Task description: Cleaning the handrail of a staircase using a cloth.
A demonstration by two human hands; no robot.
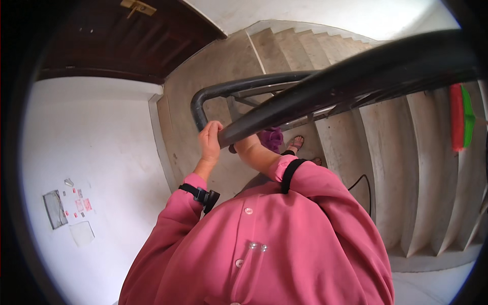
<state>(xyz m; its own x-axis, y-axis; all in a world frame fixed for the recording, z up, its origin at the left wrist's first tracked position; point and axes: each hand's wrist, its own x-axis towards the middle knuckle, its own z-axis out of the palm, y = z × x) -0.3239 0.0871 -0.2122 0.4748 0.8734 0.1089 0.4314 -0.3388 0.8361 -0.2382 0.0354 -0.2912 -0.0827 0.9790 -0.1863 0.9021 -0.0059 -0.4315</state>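
A thick black handrail (324, 87) crosses before me and bends round to a lower rail. My left hand (210, 139) rests on the rail's bend, its fingers curled over the tube. Under the upper rail reaches my right forearm; of my right hand (244, 143) only the wrist part shows, the fingers being hidden behind the rail. Just right of that wrist a purple cloth (271, 139) hangs or lies bunched; whether my right hand touches it cannot be seen.
Concrete stairs (339, 152) lie at the right, others (289, 45) beyond the rail. A dark door (126, 42) stands upper left, above a white wall (99, 126). A red and green object (462, 118) is at far right. My sandalled foot (296, 143) is on the landing; a black cable (368, 187) curves nearby.
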